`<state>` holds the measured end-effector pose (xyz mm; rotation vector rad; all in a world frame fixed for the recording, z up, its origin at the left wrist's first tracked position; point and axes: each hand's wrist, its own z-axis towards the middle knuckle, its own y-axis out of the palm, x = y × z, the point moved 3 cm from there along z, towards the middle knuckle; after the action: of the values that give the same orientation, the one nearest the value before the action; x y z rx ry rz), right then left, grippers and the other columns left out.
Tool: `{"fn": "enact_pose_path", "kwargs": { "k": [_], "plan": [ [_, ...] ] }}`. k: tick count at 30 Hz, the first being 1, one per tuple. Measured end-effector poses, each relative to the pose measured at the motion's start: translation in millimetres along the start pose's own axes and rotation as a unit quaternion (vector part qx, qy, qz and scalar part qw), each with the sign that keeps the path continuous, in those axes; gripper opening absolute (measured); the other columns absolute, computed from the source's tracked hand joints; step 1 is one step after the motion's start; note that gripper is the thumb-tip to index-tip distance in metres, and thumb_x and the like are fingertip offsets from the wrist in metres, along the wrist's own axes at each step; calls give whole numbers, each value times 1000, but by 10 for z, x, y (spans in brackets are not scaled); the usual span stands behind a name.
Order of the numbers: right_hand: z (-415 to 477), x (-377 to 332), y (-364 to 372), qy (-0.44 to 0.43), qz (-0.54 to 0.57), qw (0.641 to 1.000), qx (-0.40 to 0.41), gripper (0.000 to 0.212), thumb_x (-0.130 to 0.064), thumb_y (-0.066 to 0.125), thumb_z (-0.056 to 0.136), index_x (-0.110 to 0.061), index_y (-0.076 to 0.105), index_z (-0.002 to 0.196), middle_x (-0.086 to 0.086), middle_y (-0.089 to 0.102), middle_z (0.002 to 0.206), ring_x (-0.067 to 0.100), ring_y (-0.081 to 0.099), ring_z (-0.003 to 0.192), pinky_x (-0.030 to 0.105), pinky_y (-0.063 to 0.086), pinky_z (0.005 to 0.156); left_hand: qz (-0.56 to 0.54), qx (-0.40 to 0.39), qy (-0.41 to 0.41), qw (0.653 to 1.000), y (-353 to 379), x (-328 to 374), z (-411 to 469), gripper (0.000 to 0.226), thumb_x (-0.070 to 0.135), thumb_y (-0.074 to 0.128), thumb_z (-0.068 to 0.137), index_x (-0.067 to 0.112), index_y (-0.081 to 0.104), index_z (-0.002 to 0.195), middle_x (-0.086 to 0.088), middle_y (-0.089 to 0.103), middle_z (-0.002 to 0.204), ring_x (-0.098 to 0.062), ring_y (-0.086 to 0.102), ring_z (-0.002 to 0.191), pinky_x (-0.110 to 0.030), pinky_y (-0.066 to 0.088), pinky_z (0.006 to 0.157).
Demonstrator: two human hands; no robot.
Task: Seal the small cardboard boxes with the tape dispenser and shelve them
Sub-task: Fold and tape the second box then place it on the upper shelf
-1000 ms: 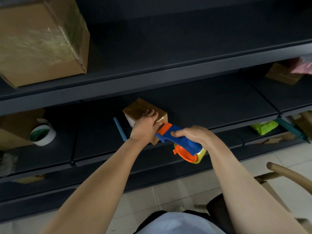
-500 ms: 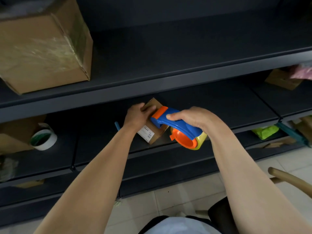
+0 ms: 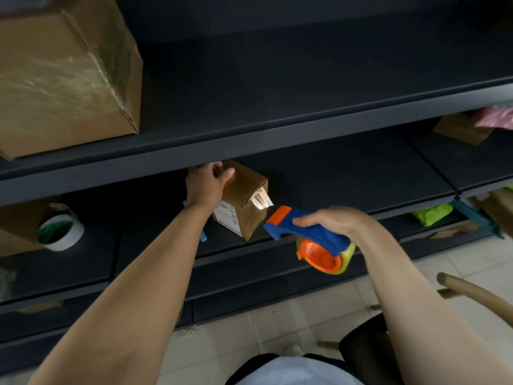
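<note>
A small cardboard box [image 3: 244, 198] with a white label on one face is held tilted in front of the middle shelf [image 3: 347, 176]. My left hand [image 3: 206, 183] grips its upper left corner. A loose end of clear tape [image 3: 261, 201] sticks out from the box's right edge. My right hand [image 3: 330, 220] grips the handle of the blue and orange tape dispenser [image 3: 308, 240], which sits just right of and below the box, apart from it.
A large taped cardboard box [image 3: 63, 73] stands on the upper shelf at left. A white tape roll [image 3: 59, 232] lies on the left middle shelf. More boxes and a pink packet [image 3: 494, 120] sit far right. A wooden chair back [image 3: 477, 293] curves at lower right.
The dispenser has pulled away from the box to the lower right, leaving a tape end hanging. My left hand turned the box so a taped face shows.
</note>
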<state>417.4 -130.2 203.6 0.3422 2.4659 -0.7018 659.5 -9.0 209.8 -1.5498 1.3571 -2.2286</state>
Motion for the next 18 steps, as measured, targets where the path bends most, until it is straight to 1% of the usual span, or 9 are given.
{"fn": "enact_pose_path", "kwargs": {
  "k": [2, 3, 6, 7, 10, 13, 15, 16, 18],
  "plan": [
    [88, -75, 150, -5, 6, 1000, -10, 41, -50, 78, 71, -12, 65, 77, -3, 64, 47, 10, 59, 39, 22, 43, 46, 86, 25, 49, 995, -1, 83, -57, 37, 39, 55, 91, 11, 60, 115, -12, 57, 119, -26, 52, 111, -41, 45, 92],
    [121, -103, 207, -7, 10, 1000, -11, 41, -49, 78, 71, -11, 65, 79, -2, 66, 49, 11, 61, 41, 24, 44, 47, 121, 10, 57, 991, 12, 114, -74, 46, 45, 53, 91, 10, 58, 120, -12, 55, 123, -26, 49, 115, -40, 44, 93],
    [164, -192, 322, -15, 18, 1000, -3, 45, -47, 80, 68, -10, 65, 90, 5, 72, 71, 18, 68, 62, 29, 48, 56, 225, -94, 34, 969, 85, 183, -146, 96, 77, 49, 73, 9, 39, 140, -12, 32, 145, -30, 31, 132, -46, 36, 103],
    [160, -219, 343, -20, 15, 1000, -3, 47, -47, 80, 68, -10, 64, 92, 7, 71, 78, 21, 67, 68, 30, 49, 59, 255, -114, 25, 960, 100, 203, -180, 107, 82, 50, 67, 9, 32, 143, -11, 24, 149, -32, 25, 135, -48, 33, 104],
    [91, -263, 317, -31, -19, 999, 1, 46, -51, 77, 70, -13, 62, 89, 5, 69, 76, 19, 65, 65, 28, 43, 54, 259, -112, 22, 959, 106, 273, -247, 101, 75, 58, 68, 10, 32, 141, -10, 22, 148, -33, 22, 133, -50, 33, 102],
    [-6, -295, 156, -31, -47, 998, 13, 45, -53, 78, 68, -15, 62, 86, 1, 69, 61, 14, 63, 50, 23, 42, 46, 189, -127, 1, 974, 73, 285, -236, 82, 71, 61, 69, 17, 48, 129, -9, 40, 139, -31, 35, 128, -48, 40, 99],
    [-52, -334, 77, -33, -67, 997, 19, 43, -53, 77, 69, -14, 63, 82, -2, 65, 49, 12, 60, 40, 21, 41, 43, 181, -149, -10, 972, 90, 316, -244, 80, 72, 60, 69, 18, 49, 127, -9, 45, 135, -31, 39, 126, -49, 41, 99],
    [-64, -349, 69, -33, -76, 996, 20, 41, -51, 76, 71, -14, 63, 81, -1, 64, 50, 13, 59, 42, 22, 41, 44, 209, -154, -10, 966, 122, 341, -265, 83, 72, 57, 70, 17, 46, 131, -10, 42, 138, -33, 37, 128, -51, 36, 103],
    [-74, -333, 103, -21, -75, 997, 15, 39, -48, 76, 74, -12, 63, 82, 4, 66, 63, 18, 60, 53, 25, 42, 49, 315, -140, 33, 938, 233, 399, -336, 93, 73, 49, 75, 11, 32, 144, -15, 30, 148, -35, 24, 137, -55, 14, 112]
  ]
}}
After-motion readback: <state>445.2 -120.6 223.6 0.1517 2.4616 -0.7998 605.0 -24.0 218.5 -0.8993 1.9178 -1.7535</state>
